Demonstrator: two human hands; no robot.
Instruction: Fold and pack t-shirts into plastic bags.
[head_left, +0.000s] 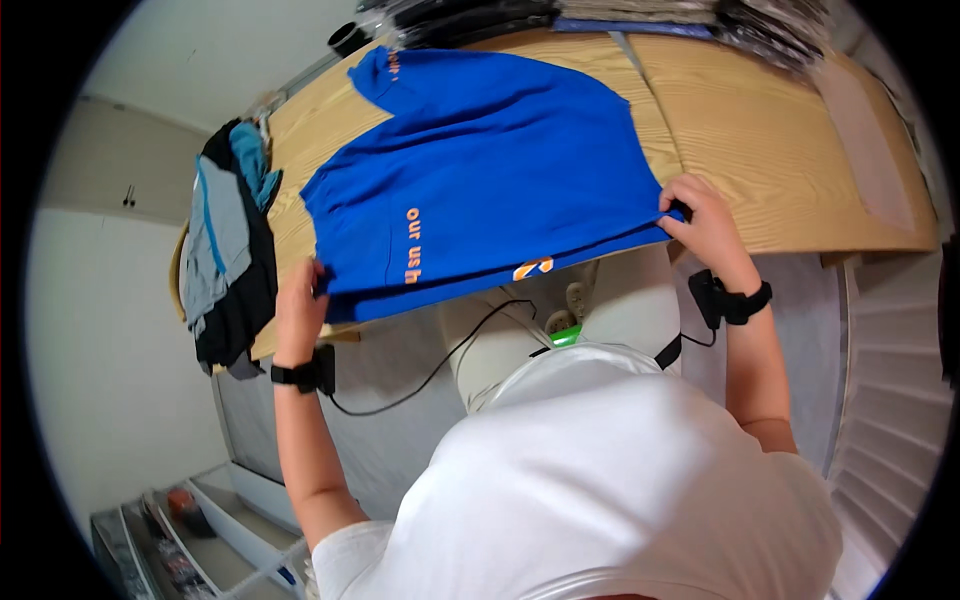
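A blue garment (500, 160) with orange lettering lies spread over the wooden table in front of me; its exact kind is hard to tell. A narrow part juts out at its far left, and an orange-and-white print shows on the near edge. My left hand (298, 310) pinches the near left corner at the table's front edge. At the near right corner, my right hand (698, 222) grips the fabric between thumb and fingers. The near edge is stretched between both hands. Each wrist wears a black strap with a small device.
Stacks of folded, bagged clothes (640, 12) stand along the far edge of the table (760, 150). Grey, black and teal clothes (225, 230) hang over a chair at the left. A black cable (430, 380) droops by my lap. Shelves (210, 520) stand at the lower left.
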